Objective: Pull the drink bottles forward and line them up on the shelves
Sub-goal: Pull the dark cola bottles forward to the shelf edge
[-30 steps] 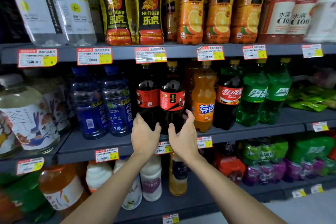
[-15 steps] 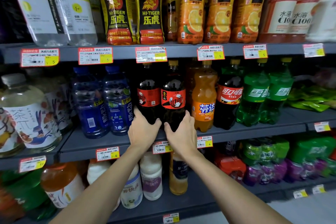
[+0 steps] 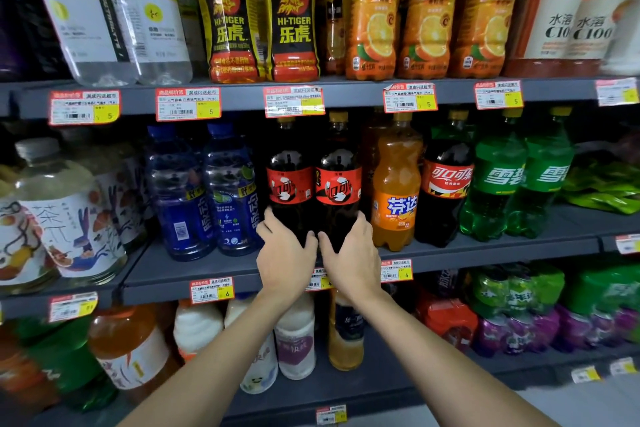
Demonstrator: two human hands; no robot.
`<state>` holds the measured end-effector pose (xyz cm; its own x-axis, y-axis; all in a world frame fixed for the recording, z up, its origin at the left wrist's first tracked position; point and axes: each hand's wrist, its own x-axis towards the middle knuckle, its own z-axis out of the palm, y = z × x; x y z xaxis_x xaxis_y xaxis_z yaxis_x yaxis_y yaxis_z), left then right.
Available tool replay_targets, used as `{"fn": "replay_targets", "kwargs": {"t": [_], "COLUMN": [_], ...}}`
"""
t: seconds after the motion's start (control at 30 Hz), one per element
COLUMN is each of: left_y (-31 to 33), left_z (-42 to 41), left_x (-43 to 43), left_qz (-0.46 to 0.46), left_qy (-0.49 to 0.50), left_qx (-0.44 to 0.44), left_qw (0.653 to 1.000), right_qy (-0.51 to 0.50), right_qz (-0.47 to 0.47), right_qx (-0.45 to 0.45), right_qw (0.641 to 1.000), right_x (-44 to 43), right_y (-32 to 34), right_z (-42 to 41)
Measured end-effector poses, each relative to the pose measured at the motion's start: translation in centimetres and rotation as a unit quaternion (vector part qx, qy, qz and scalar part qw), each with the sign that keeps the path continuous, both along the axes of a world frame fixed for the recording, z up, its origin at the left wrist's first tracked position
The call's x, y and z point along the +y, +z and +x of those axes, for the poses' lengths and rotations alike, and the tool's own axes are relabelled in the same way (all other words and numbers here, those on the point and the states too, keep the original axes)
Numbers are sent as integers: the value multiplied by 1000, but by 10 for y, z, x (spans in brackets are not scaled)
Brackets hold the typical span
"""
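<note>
Left hand (image 3: 285, 253) wrapped round the foot of the left cola bottle (image 3: 290, 184), right hand (image 3: 353, 255) likewise round the right cola bottle (image 3: 338, 184), both upright near the front edge of the middle shelf (image 3: 180, 274), between blue bottles (image 3: 207, 198) and an orange soda bottle (image 3: 396, 191). Looks about level with those neighbours, so probably close to done for this pair. Likely left: milky bottles (image 3: 294, 340) set well back on the lower shelf (image 3: 381, 378).

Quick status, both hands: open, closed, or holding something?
Left hand: wrapped round the lower part of the left cola bottle.
Right hand: wrapped round the lower part of the right cola bottle.
</note>
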<state>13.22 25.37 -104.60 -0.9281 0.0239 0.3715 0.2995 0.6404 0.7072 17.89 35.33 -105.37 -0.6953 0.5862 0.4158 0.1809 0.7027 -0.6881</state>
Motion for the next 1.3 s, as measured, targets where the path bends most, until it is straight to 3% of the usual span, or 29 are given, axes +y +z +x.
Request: {"fn": "replay_targets", "kwargs": {"t": [0.17, 0.33, 0.63, 0.87, 1.13, 1.3], "left_y": [-5, 7, 2, -2, -3, -12], "left_z": [-3, -22, -22, -26, -30, -31], "left_x": [-13, -19, -27, -52, -54, -57], "left_qz": [-23, -48, -38, -101, -74, -49], "left_qy": [15, -30, -37, -125, -145, -145], "left_qx": [5, 4, 33, 35, 25, 38], "left_qw": [1000, 998, 998, 986, 986, 988], "right_qy": [18, 32, 55, 54, 51, 104], "right_qz": [-17, -32, -43, 27, 26, 20], "right_qx": [3, 14, 18, -17, -51, -44], "right_qw": [1000, 999, 997, 998, 997, 993], "right_x": [5, 4, 10, 22, 23, 38], "right_y": [-2, -1, -1, 3, 7, 5], "right_z": [3, 6, 11, 18, 14, 18]}}
